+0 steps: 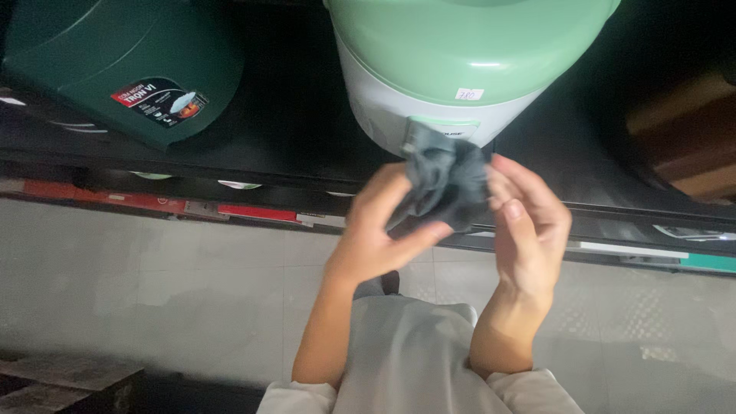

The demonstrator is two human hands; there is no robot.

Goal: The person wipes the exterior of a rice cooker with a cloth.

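Nearest the camera are the pale sleeves and front of the person's shirt point(414, 360), with both forearms rising from them over the tiled floor point(153, 291).

The left hand point(383, 230) is closed around the lower left part of a dark grey cloth point(448, 180): the thumb runs under it toward the right and the fingers curl over its left side, so this grip has a firm hold. The right hand point(529, 222) stands just to the right of the cloth, palm turned inward, fingers loosely spread and half open; its fingertips touch the cloth's right edge, but whether they pinch it cannot be told.

The cloth is bunched into a crumpled wad between the two hands, slightly above them and tilted up toward the left, with no clear long axis. It lies closer into the left hand than the right.

Just behind it, at the front edge of a dark shelf point(291, 146), stands a pale green and white cooker point(460, 61); the cloth's top overlaps its front panel, though contact cannot be judged. Farther left on the shelf sits a dark green lid point(115, 61).
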